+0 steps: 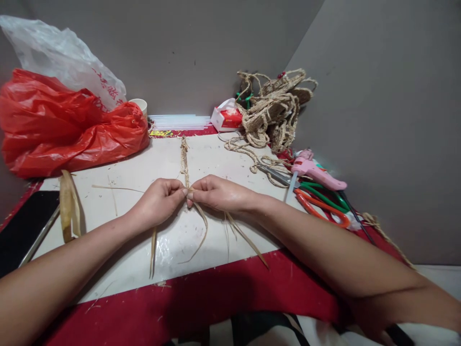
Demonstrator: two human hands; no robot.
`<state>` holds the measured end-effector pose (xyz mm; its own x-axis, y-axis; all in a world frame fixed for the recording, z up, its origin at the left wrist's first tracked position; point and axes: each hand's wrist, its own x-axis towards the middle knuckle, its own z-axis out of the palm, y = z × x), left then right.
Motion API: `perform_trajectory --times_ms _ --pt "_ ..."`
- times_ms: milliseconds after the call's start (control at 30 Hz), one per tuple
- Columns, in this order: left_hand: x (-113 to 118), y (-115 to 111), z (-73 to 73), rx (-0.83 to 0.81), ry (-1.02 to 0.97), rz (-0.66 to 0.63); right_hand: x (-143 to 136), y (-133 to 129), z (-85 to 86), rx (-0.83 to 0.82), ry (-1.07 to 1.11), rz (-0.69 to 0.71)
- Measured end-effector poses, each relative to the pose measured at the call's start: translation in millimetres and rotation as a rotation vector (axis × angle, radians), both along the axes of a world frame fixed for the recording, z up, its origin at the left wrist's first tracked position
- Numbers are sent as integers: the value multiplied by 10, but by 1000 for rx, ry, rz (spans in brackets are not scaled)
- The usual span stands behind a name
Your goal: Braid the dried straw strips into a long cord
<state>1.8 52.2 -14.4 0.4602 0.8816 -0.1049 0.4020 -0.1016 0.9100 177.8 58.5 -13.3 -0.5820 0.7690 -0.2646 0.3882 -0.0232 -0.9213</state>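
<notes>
A narrow straw braid lies straight on the white sheet, running away from me. At its near end my left hand and my right hand meet, thumbs and fingertips pinched together on the braid and its strands. Loose straw strands hang from under the fingers. More strands stick out below my right hand, and a pair shows below my left. The exact crossing of the strands is hidden by my fingertips.
Left are a red plastic bag, a black phone and a folded dry leaf strip. Behind stand a paper cup and a tissue pack. Right are coiled straw rope, a pink glue gun and orange-handled scissors.
</notes>
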Motion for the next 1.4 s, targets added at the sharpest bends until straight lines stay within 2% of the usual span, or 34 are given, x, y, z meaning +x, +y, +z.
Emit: perform_trajectory --times_ms 233,367,533,633,700,767,900,967,1067,1233,1400 --pt "-10 -8 -44 111 46 18 20 30 73 -71 -7 26" --pt "-12 -18 -52 158 82 43 27 0 113 47 -117 67" --pt "-10 -29 -38 173 97 60 28 -45 147 310 -296 7" --pt "-13 -29 -50 145 75 70 13 -62 135 449 -378 -30" --pt "-12 -27 -68 127 51 76 -13 -85 114 476 -371 -81" --pt "-6 -27 -89 85 23 78 -56 -128 85 436 -327 -138" --pt "20 -46 -111 -65 -105 109 -176 -265 18 254 -228 -223" --pt "34 -68 -104 -128 -177 146 -230 -333 -6 227 -186 -249" --pt "48 -104 -74 -231 -246 172 -283 -398 -7 332 -209 -265" --pt "53 -137 -23 -335 -316 161 -322 -408 34 640 -517 -269" --pt "49 -162 -32 -333 -371 163 -360 -425 35 740 -744 -226"
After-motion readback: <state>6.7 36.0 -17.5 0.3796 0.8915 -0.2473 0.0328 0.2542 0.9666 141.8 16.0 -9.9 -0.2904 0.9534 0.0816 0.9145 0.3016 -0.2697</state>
